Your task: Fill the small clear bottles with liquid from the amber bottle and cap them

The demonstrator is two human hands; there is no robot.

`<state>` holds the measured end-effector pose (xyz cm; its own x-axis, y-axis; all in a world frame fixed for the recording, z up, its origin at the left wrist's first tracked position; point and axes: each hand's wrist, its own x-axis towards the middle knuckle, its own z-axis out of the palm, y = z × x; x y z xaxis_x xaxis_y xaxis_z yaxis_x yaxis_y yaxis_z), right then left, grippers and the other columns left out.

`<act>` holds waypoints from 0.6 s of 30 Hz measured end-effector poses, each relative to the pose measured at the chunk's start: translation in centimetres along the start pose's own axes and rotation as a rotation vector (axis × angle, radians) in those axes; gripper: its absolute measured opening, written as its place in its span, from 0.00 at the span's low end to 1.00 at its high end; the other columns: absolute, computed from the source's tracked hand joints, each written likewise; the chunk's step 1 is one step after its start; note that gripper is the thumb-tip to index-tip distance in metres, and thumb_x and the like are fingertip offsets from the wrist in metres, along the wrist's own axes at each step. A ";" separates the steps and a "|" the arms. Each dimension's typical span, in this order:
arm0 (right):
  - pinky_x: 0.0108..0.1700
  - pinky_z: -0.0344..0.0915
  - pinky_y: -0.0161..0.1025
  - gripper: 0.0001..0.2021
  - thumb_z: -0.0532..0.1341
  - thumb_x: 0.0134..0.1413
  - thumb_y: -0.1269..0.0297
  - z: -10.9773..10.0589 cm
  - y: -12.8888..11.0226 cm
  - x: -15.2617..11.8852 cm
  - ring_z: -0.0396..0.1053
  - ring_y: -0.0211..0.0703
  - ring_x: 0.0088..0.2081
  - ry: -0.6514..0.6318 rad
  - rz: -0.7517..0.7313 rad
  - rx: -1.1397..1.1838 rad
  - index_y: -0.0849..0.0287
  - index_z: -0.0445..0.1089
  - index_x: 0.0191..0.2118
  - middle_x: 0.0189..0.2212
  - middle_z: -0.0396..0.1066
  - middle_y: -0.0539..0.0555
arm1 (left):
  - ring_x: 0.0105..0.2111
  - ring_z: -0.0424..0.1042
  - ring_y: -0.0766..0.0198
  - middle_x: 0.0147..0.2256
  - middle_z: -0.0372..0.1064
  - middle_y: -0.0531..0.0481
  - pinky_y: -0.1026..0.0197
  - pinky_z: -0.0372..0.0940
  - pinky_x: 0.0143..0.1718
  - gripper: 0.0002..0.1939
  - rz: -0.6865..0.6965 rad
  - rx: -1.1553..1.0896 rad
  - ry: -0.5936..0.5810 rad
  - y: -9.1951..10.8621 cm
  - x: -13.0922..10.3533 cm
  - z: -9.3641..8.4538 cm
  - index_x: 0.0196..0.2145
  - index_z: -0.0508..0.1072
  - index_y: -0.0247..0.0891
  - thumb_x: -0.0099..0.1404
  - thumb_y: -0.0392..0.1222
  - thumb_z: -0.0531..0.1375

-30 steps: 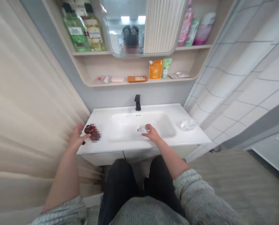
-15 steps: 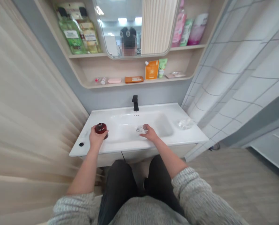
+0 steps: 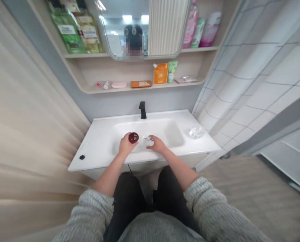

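Over the sink, my left hand [image 3: 125,145] is closed round a dark reddish-brown bottle [image 3: 133,137] with a rounded shoulder, seen mostly from above. Close to its right, my right hand [image 3: 157,144] grips a small clear cup [image 3: 147,141]; its transparent edges are hard to make out. A narrow gap separates bottle and cup. On the counter's left end lies a small round black cap [image 3: 82,157].
Behind the white sink [image 3: 173,132] stands a black faucet [image 3: 142,110]. A clear crumpled-looking item [image 3: 195,132] lies on the right counter. Above, a shelf [image 3: 140,88] holds an orange pouch [image 3: 161,73], a green tube [image 3: 172,71] and other toiletries, below a mirror [image 3: 130,20].
My left hand has carried the bottle rightward from the counter's left side to above the sink, beside the cup. My right hand keeps its hold, nearly in place. The view has shifted slightly.
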<state>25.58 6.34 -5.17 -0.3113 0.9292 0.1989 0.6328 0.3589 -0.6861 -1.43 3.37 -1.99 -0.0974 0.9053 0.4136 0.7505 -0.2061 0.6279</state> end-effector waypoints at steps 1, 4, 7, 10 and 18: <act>0.56 0.73 0.48 0.41 0.82 0.44 0.56 0.0 -0.1 0.0 0.79 0.52 0.49 -0.009 -0.005 -0.005 0.52 0.70 0.64 0.51 0.79 0.57 | 0.55 0.80 0.43 0.57 0.79 0.38 0.46 0.73 0.61 0.39 0.025 0.039 -0.006 -0.1 0.1 0.1 0.61 0.73 0.41 0.53 0.43 0.78; 0.54 0.73 0.47 0.41 0.82 0.45 0.56 -0.1 -0.3 0.1 0.78 0.49 0.45 -0.034 -0.009 -0.007 0.52 0.70 0.65 0.50 0.78 0.57 | 0.57 0.78 0.41 0.58 0.78 0.38 0.45 0.71 0.62 0.37 0.093 0.153 -0.023 -0.3 0.1 0.0 0.61 0.73 0.40 0.56 0.42 0.76; 0.52 0.74 0.45 0.42 0.82 0.45 0.55 -0.2 -0.4 0.1 0.78 0.47 0.43 -0.041 -0.006 0.006 0.51 0.71 0.66 0.50 0.79 0.56 | 0.59 0.77 0.40 0.59 0.77 0.36 0.43 0.69 0.63 0.35 0.107 0.224 -0.015 -0.1 0.0 0.0 0.63 0.73 0.38 0.59 0.42 0.73; 0.49 0.75 0.44 0.42 0.83 0.44 0.55 -0.3 -0.6 0.0 0.79 0.46 0.40 -0.047 -0.012 0.026 0.50 0.71 0.65 0.51 0.79 0.56 | 0.59 0.76 0.40 0.59 0.77 0.35 0.43 0.67 0.62 0.34 0.109 0.248 -0.021 0.2 -0.2 0.1 0.63 0.73 0.39 0.60 0.41 0.72; 0.44 0.74 0.43 0.38 0.82 0.46 0.51 -0.4 -1.3 -0.2 0.79 0.45 0.36 -0.066 -0.023 0.050 0.48 0.72 0.61 0.49 0.82 0.53 | 0.61 0.73 0.40 0.62 0.76 0.36 0.41 0.60 0.65 0.35 0.202 0.311 -0.119 1.1 -0.7 -0.2 0.65 0.72 0.42 0.60 0.37 0.69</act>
<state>25.09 5.76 -4.06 -0.3723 0.9125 0.1696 0.5895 0.3736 -0.7162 -0.63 2.41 -1.44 0.1350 0.8986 0.4176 0.9110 -0.2783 0.3044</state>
